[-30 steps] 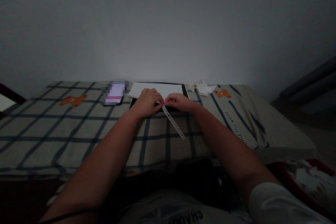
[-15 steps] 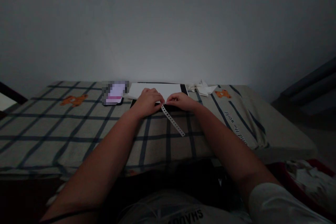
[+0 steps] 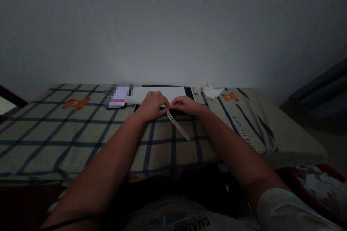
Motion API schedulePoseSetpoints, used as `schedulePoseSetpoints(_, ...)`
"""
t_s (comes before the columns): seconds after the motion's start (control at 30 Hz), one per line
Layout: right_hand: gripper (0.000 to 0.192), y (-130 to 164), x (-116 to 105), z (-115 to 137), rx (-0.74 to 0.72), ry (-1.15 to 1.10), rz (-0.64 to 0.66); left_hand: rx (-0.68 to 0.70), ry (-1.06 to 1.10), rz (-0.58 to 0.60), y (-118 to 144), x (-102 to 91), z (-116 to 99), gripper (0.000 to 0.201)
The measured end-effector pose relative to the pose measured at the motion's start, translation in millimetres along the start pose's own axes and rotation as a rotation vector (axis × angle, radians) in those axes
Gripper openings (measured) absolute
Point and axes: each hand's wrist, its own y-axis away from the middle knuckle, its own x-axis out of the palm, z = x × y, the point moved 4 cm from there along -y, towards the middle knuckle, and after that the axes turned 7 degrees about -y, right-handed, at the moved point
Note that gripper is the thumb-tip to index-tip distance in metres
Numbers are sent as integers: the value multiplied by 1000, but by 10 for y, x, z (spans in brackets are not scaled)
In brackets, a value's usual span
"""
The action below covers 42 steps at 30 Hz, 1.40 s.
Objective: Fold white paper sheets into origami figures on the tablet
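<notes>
Both hands are working close together at the middle of the checked bedsheet. The left hand and right hand are pinching the top end of a perforated paper strip, fingertips almost touching. The strip is trailing off toward five o'clock, lying flat on the cloth. Just beyond the knuckles, at twelve o'clock, a white paper sheet is lying on a black board. At ten o'clock from the hands a phone is glowing; at two o'clock, folded paper scraps are resting in a small heap.
</notes>
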Motion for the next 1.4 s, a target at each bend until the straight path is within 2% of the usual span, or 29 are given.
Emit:
schedulePoseSetpoints(0.17, 22, 15, -20, 47, -42, 51, -9, -3, 2, -2, 10, -3, 3, 14)
schedulePoseSetpoints(0.3, 27, 35, -63, 41, 27, 48, -21, -7, -1, -17, 11, -10, 17, 14)
schedulePoseSetpoints(0.47, 22, 32, -52, 32, 55, 15, -12, 10, -16, -4, 4, 8, 13, 14)
schedulePoseSetpoints(0.8, 27, 24, -41, 12, 21, 25, -22, 24, -3, 5, 2, 0, -16, 18)
schedulePoseSetpoints(1.0, 23, 4, -9, 37, -75, 93, -17, 19, -6, 20, 0, 3, -25, 17)
schedulePoseSetpoints(1.23, 30, 30, -54, 18, 50, 42, -6, -12, -13, -4, 9, -28, -9, 17)
schedulePoseSetpoints(1.4, 25, 24, -44, 27, 29, 67, -16, -3, 7, 14, 2, -8, -9, 17)
